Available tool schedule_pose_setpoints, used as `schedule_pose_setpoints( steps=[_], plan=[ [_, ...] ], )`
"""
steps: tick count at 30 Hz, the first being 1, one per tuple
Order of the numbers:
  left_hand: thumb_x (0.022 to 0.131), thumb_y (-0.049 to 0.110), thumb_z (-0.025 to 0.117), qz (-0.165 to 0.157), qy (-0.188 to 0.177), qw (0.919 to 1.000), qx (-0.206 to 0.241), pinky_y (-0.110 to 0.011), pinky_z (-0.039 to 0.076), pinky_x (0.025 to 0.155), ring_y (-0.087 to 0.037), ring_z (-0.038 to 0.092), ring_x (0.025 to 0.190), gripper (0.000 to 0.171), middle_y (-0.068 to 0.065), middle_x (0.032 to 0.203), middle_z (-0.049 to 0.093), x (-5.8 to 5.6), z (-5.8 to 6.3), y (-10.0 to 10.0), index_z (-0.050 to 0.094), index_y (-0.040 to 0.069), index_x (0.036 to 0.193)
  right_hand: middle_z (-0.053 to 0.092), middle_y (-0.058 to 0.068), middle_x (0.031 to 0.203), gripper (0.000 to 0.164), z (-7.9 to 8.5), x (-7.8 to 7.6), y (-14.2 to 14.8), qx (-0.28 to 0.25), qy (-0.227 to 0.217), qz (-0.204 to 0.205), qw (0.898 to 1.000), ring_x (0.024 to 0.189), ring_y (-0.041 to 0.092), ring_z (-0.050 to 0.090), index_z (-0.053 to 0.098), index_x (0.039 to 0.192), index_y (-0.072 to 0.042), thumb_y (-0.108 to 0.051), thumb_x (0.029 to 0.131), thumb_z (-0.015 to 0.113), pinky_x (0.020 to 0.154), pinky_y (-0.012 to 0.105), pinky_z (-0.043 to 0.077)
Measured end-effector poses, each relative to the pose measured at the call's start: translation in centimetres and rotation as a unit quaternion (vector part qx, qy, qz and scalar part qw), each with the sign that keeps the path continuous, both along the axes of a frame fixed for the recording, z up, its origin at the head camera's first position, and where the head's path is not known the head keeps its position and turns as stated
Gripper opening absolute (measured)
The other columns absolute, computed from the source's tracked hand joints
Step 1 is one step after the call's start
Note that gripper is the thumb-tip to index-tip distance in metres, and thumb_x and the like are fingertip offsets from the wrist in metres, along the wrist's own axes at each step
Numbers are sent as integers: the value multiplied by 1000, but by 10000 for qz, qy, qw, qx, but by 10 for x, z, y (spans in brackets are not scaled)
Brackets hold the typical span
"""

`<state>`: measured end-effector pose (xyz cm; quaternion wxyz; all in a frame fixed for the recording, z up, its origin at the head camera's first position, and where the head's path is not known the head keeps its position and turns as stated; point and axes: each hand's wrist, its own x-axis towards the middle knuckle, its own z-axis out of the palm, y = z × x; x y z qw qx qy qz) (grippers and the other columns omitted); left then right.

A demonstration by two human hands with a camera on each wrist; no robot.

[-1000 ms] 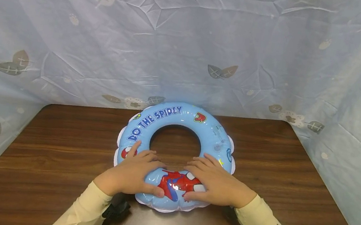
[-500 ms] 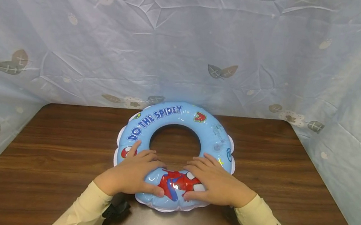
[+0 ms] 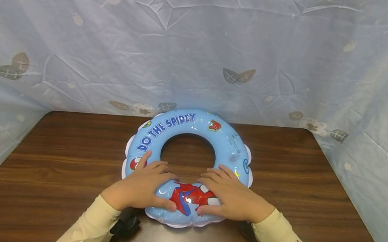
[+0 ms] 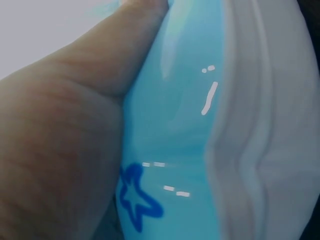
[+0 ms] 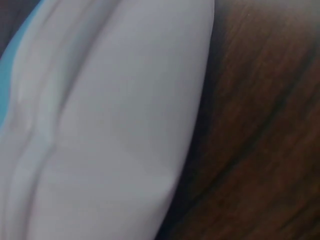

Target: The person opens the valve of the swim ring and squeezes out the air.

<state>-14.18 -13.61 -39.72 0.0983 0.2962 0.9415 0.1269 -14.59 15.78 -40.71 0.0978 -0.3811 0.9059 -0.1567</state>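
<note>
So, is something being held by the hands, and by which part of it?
Yes, the blue swim ring: the left hand and the right hand grip its near part, not touching each other.

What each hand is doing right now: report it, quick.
Left hand: open, thumb apart from its fingers, resting on the inflatable ring.
Right hand: open, thumb apart too, resting on the same ring's right side.

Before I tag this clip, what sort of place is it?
Probably a curtained-off recording booth: pale blue-grey leaf-print fabric hangs behind and beside a brown wood-grain table bearing a blue inflatable ring.
</note>
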Motion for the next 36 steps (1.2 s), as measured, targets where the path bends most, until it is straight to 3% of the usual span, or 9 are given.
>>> schedule_pose_setpoints(
  steps=[36],
  plan=[
    [80,78,67,34,-61,10000,50,-67,-4,121,-33,39,146,82,-5,144,61,0,0,2,65,21,139,49,-3,155,82,0,-1,-1,78,-135,-46,9999,150,21,32,51,151,-27,-77,86,59,127,49,9]
  ],
)
